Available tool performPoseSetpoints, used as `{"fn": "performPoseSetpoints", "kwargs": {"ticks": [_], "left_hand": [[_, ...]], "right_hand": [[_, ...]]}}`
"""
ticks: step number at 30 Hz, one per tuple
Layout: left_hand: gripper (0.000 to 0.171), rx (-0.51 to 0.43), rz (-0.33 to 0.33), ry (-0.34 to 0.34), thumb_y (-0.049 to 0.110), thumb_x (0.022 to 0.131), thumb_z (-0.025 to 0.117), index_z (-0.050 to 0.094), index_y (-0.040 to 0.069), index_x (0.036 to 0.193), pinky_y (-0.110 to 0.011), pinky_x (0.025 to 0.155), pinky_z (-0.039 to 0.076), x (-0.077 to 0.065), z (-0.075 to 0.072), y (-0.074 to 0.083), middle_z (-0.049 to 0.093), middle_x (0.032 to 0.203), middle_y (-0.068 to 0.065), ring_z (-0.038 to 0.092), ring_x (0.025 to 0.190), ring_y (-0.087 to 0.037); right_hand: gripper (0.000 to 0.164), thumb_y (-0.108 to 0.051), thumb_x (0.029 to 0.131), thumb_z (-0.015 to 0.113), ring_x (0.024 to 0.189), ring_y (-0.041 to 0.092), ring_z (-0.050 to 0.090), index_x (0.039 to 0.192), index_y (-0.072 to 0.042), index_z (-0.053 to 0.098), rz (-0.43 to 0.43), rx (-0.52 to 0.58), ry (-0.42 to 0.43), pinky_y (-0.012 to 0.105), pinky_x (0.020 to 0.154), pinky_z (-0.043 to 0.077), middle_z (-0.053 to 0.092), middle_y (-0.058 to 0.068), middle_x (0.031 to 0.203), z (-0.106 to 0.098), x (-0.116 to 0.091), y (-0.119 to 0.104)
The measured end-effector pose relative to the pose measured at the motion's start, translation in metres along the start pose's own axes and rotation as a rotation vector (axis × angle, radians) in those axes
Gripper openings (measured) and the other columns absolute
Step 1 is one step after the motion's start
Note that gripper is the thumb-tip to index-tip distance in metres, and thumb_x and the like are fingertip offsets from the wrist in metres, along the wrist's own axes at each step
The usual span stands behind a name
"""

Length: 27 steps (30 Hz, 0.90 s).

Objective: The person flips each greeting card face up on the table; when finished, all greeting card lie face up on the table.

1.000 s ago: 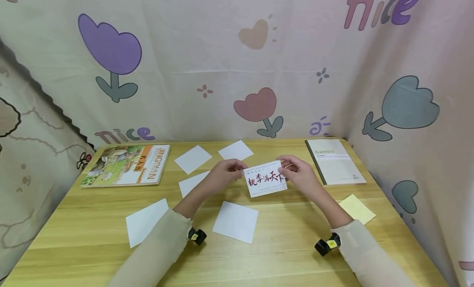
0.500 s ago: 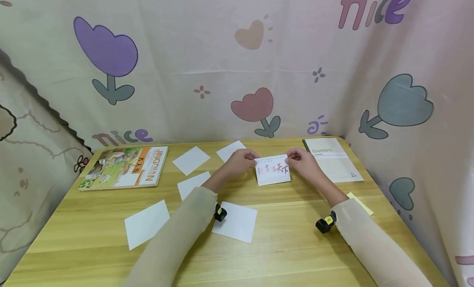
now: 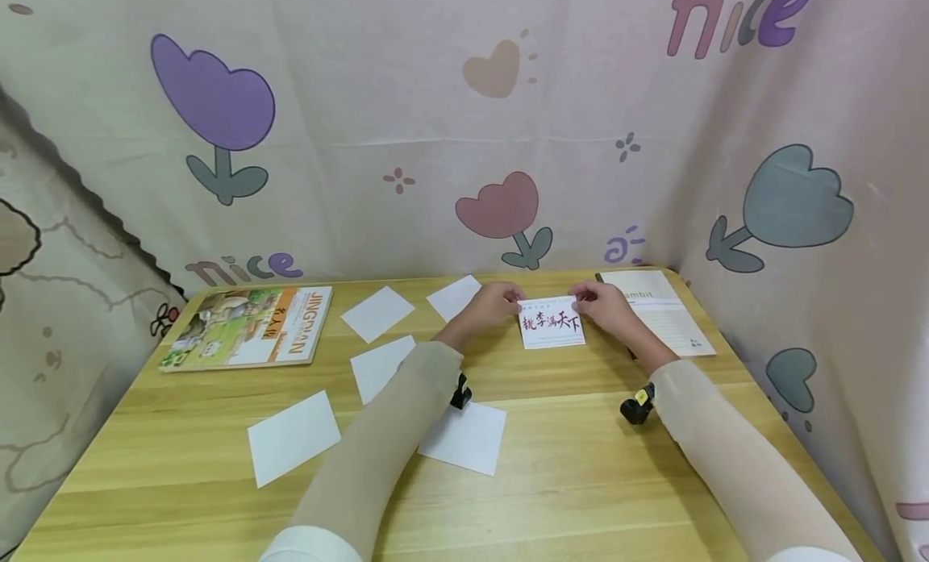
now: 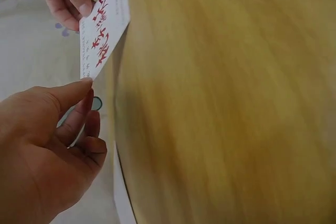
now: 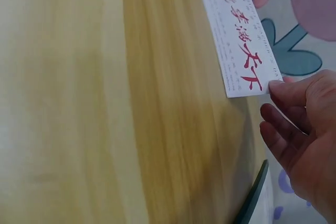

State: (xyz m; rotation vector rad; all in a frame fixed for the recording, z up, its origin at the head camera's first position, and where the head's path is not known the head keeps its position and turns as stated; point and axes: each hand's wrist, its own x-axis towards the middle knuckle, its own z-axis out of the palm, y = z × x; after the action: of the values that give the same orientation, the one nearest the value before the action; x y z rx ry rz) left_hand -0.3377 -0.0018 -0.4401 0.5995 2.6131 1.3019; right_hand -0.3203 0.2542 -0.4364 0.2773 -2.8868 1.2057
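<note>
A white card (image 3: pixel 551 323) printed with red Chinese characters is held between both hands over the far part of the table. My left hand (image 3: pixel 497 301) pinches its left upper corner between thumb and forefinger. At the opposite corner, my right hand (image 3: pixel 604 304) does the same. The left wrist view shows the left hand (image 4: pixel 58 140) with its thumb on the printed face of the card (image 4: pixel 105 30). In the right wrist view the right hand (image 5: pixel 304 124) grips the card's corner (image 5: pixel 241 40), its lower fingers curled loosely beneath.
Several blank white cards lie on the wooden table (image 3: pixel 551 481), including one at the left (image 3: pixel 293 438) and one under the left forearm (image 3: pixel 468 441). A picture-covered book (image 3: pixel 247 328) sits back left. The right hand partly covers a Gambit notebook (image 3: pixel 668 320). A printed curtain (image 3: pixel 348 102) hangs behind.
Both hands have carried the card away from me and to the right, from above the middle cards toward the notebook. The right forearm now covers the yellow paper seen earlier.
</note>
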Motion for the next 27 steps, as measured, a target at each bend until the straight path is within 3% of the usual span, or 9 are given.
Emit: {"fn": "performPoseSetpoints", "kwargs": {"ticks": [11,19,27], "left_hand": [[0.015,0.112,-0.059,0.011,0.011,0.1,0.062,0.071,0.009,0.113,-0.034,0.092,0.051,0.017,0.003,0.0,0.069,0.109,-0.005,0.061,0.101,-0.019],[0.016,0.19,-0.107,0.027,0.014,0.1,0.063,0.072,0.012,0.112,-0.037,0.098,0.049,0.031,0.007,0.003,0.07,0.111,-0.002,0.062,0.104,-0.017],[0.016,0.298,-0.112,0.034,0.016,0.099,0.064,0.073,0.016,0.112,-0.036,0.097,0.049,0.033,0.009,0.003,0.071,0.114,0.001,0.064,0.108,-0.015]], "right_hand": [[0.024,-0.008,0.097,0.064,0.1,0.03,0.058,0.12,0.001,0.068,-0.004,-0.031,-0.027,0.041,0.089,0.047,0.066,0.019,0.11,0.0,0.016,0.01],[0.025,-0.009,0.099,0.063,0.107,0.032,0.059,0.122,-0.002,0.067,0.047,-0.077,-0.044,0.047,0.096,0.047,0.066,0.019,0.116,0.0,0.024,0.015],[0.021,-0.017,0.099,0.064,0.104,0.031,0.057,0.117,-0.008,0.07,0.02,-0.208,-0.066,0.049,0.094,0.045,0.064,0.015,0.114,-0.001,0.03,0.02]]}}
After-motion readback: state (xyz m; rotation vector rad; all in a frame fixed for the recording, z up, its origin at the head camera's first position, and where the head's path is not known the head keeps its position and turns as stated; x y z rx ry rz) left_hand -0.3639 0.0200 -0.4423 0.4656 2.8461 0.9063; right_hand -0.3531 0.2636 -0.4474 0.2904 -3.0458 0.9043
